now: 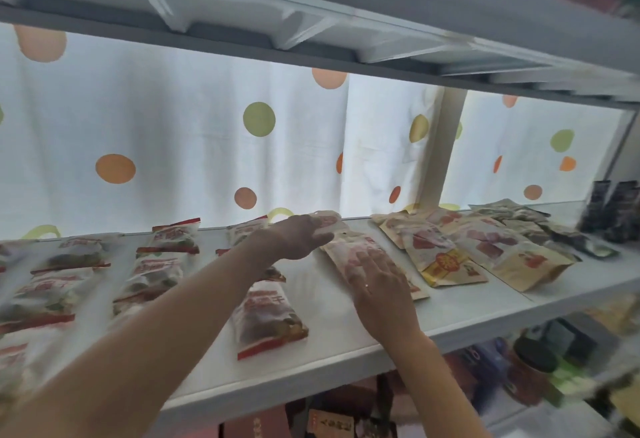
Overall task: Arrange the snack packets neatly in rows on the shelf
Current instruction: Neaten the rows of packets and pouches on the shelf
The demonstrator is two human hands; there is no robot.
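Note:
A white shelf (329, 326) carries snack packets. Red-and-white packets (156, 271) lie in rows on the left, and one more red-and-white packet (266, 316) lies near the front middle. My left hand (301, 236) reaches to the back and holds a pale packet (329, 221) at its edge. My right hand (377, 285) rests flat, fingers spread, on a beige packet (346, 250) lying on the shelf. Beige paper pouches (485, 250) overlap in a loose pile to the right.
Dark packets (613, 209) stand at the far right end, with greenish packets (540, 226) lying beside them. A dotted white curtain (207, 146) hangs behind the shelf. Another shelf (311, 22) runs close overhead. Jars and boxes (533, 368) fill the level below.

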